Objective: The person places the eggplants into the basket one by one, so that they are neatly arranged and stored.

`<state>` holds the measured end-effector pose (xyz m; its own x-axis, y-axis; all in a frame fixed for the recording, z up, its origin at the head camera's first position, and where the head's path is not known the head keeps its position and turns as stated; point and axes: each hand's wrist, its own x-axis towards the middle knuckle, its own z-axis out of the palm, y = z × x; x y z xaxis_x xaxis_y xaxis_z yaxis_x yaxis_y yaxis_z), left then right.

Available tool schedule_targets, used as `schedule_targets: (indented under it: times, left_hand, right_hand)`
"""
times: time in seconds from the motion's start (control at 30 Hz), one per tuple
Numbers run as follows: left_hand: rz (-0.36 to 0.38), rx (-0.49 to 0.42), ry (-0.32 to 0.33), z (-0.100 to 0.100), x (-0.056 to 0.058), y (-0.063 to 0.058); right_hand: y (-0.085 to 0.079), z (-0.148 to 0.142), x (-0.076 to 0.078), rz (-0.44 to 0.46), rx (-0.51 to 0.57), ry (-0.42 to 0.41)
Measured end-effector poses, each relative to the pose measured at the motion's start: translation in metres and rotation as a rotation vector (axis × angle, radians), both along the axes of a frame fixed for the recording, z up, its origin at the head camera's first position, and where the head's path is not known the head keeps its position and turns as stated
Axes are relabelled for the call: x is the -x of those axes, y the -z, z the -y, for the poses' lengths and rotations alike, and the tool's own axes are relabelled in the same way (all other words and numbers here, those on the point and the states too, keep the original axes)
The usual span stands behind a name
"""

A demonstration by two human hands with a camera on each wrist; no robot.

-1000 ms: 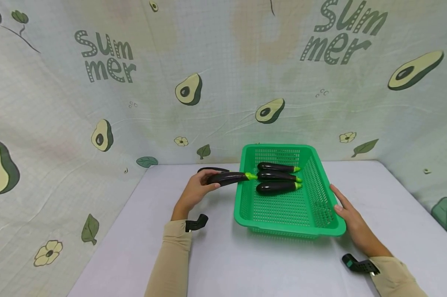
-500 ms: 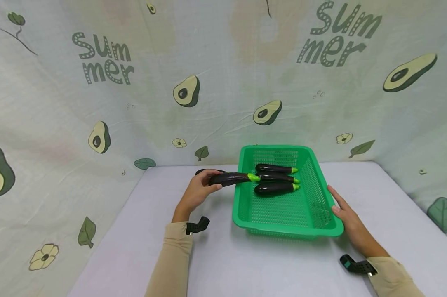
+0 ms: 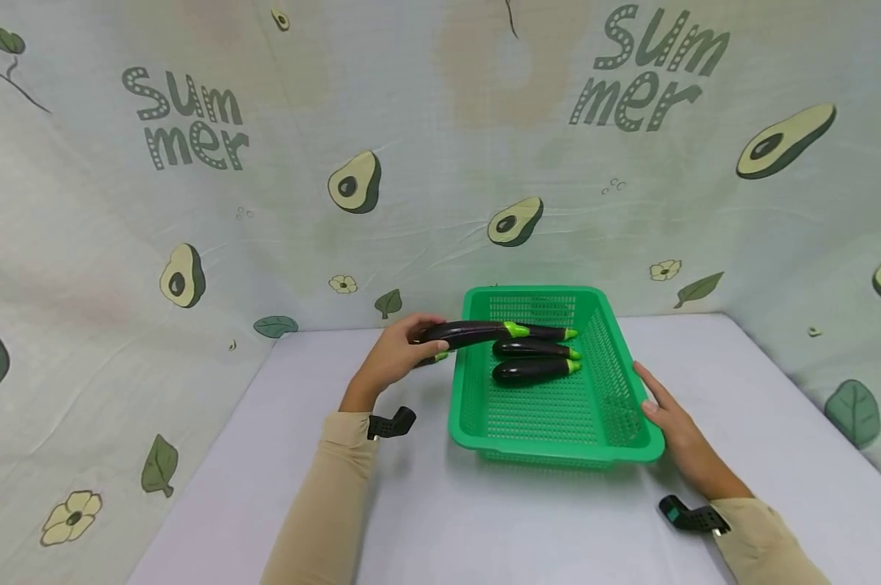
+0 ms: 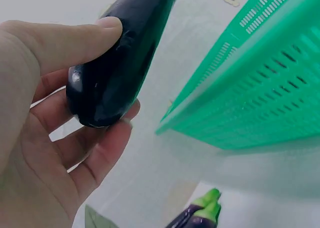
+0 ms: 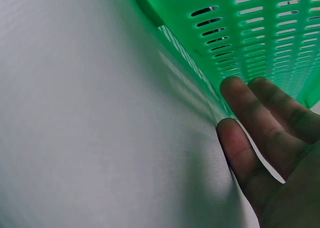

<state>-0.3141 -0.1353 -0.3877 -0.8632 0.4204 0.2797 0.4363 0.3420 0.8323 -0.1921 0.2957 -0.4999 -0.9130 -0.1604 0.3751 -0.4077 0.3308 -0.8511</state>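
My left hand (image 3: 402,351) grips the blunt end of a dark purple eggplant (image 3: 470,331) and holds it in the air across the left rim of a green plastic basket (image 3: 557,449), green stem pointing right. The left wrist view shows thumb and fingers of the same hand (image 4: 50,112) curled round that eggplant (image 4: 115,62) beside the basket (image 4: 260,87). Three eggplants (image 3: 531,370) lie side by side in the basket's far half. My right hand (image 3: 667,418) rests with straight fingers (image 5: 250,138) against the basket's right wall (image 5: 250,32).
More eggplants (image 4: 200,213) lie on the white table (image 3: 484,520) under my left hand, mostly hidden in the head view. Avocado-print cloth (image 3: 192,203) walls the table at the back and on both sides.
My left hand has lifted the eggplant up and to the right, so its stem end now hangs over the basket's inside. My right hand stays on the basket's side.
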Motion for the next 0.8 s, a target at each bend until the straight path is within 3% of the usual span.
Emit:
schedule_targets:
  times: [0.43,0.8]
  left_hand:
    - [-0.054,0.228,0.073,-0.033,0.01,-0.014]
    - [-0.046,0.311,0.091,-0.049,0.013,-0.018]
  right_hand:
    - [0.002,0.0,0.001,-0.011,0.016,-0.009]
    - [0.001,0.0,0.001,-0.002,0.031,-0.008]
